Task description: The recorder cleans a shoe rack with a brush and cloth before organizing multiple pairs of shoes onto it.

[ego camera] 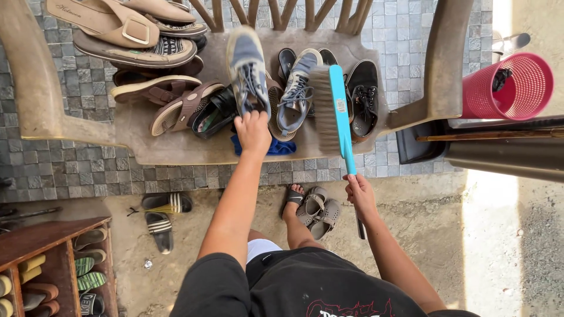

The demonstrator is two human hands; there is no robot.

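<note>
My left hand point(252, 130) grips the heel of a grey-blue sneaker point(247, 67) and holds it raised over the seat of a dusty plastic chair point(176, 147). My right hand point(359, 194) holds the handle of a turquoise hand brush point(341, 111), whose bristles point(322, 105) point left beside a second grey sneaker point(296, 91) lying on the seat. A black shoe point(364, 97) lies to the right of the brush. A blue cloth point(276, 148) shows under my left wrist.
Several sandals and slippers point(147, 47) are piled on the chair's left side. Striped slides point(161, 214) and grey sandals point(317, 212) lie on the dirt ground. A wooden shoe rack point(53, 270) stands at lower left. A pink mesh basket point(508, 88) lies at right.
</note>
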